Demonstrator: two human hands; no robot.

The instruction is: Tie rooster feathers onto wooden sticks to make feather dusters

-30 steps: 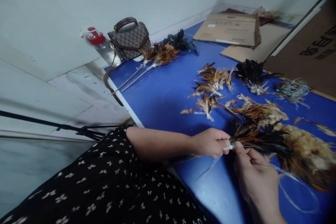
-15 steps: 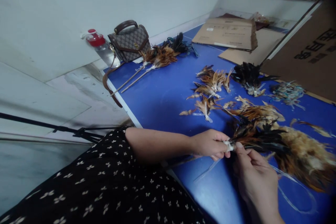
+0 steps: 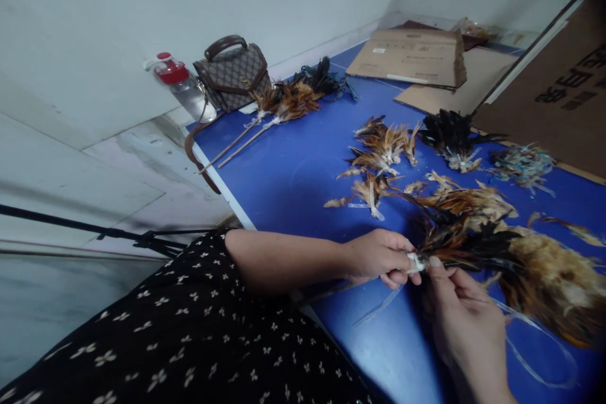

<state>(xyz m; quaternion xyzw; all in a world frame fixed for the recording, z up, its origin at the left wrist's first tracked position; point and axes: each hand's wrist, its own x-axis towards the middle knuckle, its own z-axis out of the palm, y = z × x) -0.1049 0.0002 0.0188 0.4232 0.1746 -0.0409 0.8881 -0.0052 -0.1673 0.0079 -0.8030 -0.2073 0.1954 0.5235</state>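
My left hand (image 3: 381, 259) is closed around the white-bound neck of a feather duster (image 3: 478, 252), whose dark and brown feathers point to the right. Part of a thin stick (image 3: 331, 292) shows below my left forearm. Just right of the binding (image 3: 415, 262), my right hand (image 3: 466, 309) pinches thumb against fingers at the base of the feathers; exactly what lies between the fingertips is hidden. A clear plastic strip (image 3: 379, 306) hangs below my left hand. Another clear strand (image 3: 544, 336) loops out beside my right hand over the blue table (image 3: 293, 183).
Loose brown feather bunches (image 3: 386, 148), a black bunch (image 3: 449, 139), tangled strings (image 3: 523, 166) and a fluffy tan feather pile (image 3: 558, 278) lie around. Two stick-handled dusters (image 3: 293, 101) rest near a handbag (image 3: 234, 76) and bottle (image 3: 182, 85). Cardboard (image 3: 409, 60) lies behind.
Both hands have shifted very slightly to the right together with the duster's neck. The grip looks the same, and the clear strand's loop has moved a little right.
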